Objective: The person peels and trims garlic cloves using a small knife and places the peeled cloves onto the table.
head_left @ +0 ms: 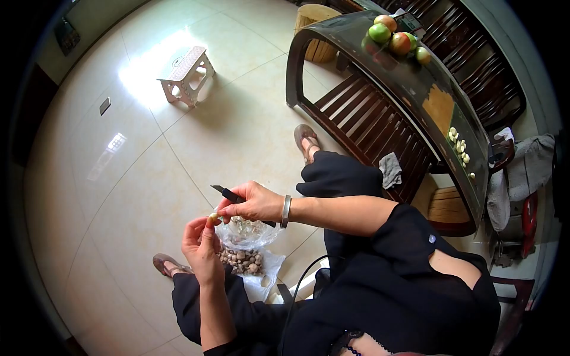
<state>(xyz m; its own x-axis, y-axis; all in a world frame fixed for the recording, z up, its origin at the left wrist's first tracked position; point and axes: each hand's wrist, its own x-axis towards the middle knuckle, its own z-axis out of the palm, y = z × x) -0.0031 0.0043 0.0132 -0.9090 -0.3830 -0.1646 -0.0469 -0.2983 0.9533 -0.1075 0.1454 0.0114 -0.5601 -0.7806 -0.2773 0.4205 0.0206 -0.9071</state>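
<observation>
My left hand (202, 240) pinches a small pale clove (212, 218), which looks like garlic, between thumb and fingertips. My right hand (252, 203) meets it there, its fingertips touching the clove. A black utility knife (230, 194) is also gripped in my right hand, blade pointing up and left, away from the clove. Below my hands, a plastic bag (270, 276) holds many small brownish round bulbs (242, 261). Another clear bag (252, 237) with whitish scraps lies just above it, partly hidden by my right hand.
A dark table (356, 41) at the right carries several green-red fruits (399, 43) and pale cloves (458, 145). A grey cloth (390, 170) lies on its slatted shelf. A folding stool (189, 74) stands on the tiled floor (119, 207). A black cord (303, 274) crosses my lap.
</observation>
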